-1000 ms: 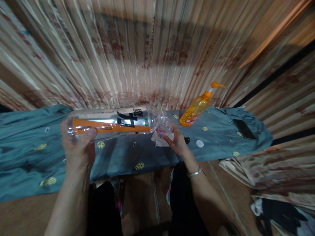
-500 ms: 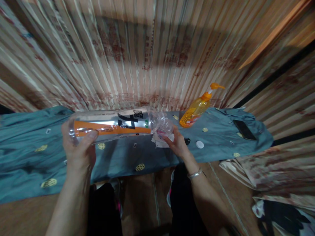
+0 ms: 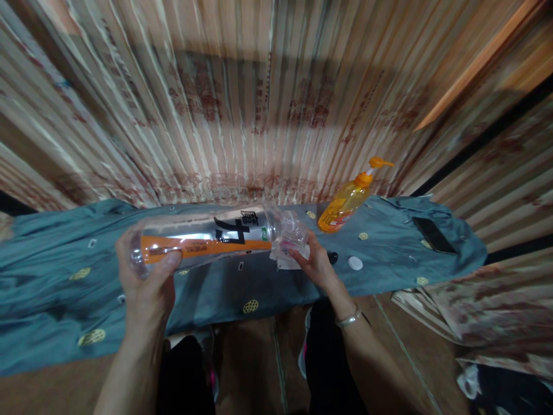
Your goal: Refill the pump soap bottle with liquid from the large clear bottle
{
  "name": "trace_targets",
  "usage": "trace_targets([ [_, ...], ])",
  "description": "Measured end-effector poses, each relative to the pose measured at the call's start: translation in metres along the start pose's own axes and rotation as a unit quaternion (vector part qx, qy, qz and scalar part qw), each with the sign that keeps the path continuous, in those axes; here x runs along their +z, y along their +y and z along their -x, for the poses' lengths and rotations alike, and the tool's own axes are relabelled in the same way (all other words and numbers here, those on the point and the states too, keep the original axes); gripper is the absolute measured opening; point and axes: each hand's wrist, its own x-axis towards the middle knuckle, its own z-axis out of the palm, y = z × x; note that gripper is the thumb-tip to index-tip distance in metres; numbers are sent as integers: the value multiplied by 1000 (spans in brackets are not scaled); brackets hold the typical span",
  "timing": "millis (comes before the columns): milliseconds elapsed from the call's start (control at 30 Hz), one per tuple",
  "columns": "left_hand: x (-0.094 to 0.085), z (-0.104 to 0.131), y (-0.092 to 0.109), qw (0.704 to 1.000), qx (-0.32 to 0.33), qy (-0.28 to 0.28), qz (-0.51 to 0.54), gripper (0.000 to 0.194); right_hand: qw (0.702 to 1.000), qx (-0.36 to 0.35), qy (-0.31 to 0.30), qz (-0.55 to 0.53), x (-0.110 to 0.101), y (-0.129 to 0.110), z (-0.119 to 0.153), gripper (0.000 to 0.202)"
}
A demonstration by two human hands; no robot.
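A large clear plastic bottle, with a silver and orange label bearing black characters, lies sideways across the middle of the view, held above the cloth. My left hand is wrapped round its base end, thumb on the label. At the neck end, my right hand grips a clear plastic piece, whose exact shape I cannot make out against the bottle neck. Below that piece, a crumpled white paper rests on the cloth, partly covered by my right fingers.
A pump bottle of orange liquid stands to the right at the back of the blue-green cloth. A white round cap, a small black object and a dark phone lie further right. Striped curtains hang behind.
The whole view has shifted slightly, so everything sits a little lower in the picture. Both hands keep their holds; the bottle has turned slightly about its length, its label facing a little differently.
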Motion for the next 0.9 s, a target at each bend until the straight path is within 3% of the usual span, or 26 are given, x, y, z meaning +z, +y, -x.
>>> trace_targets([
  [600, -8, 3, -3, 997, 52, -41, -35, 77, 1000, 13, 6, -8, 0, -7, 1, 59],
  [900, 1, 8, 9, 998, 5, -30, -54, 87, 1000, 25, 2, 5, -2, -5, 0, 60],
])
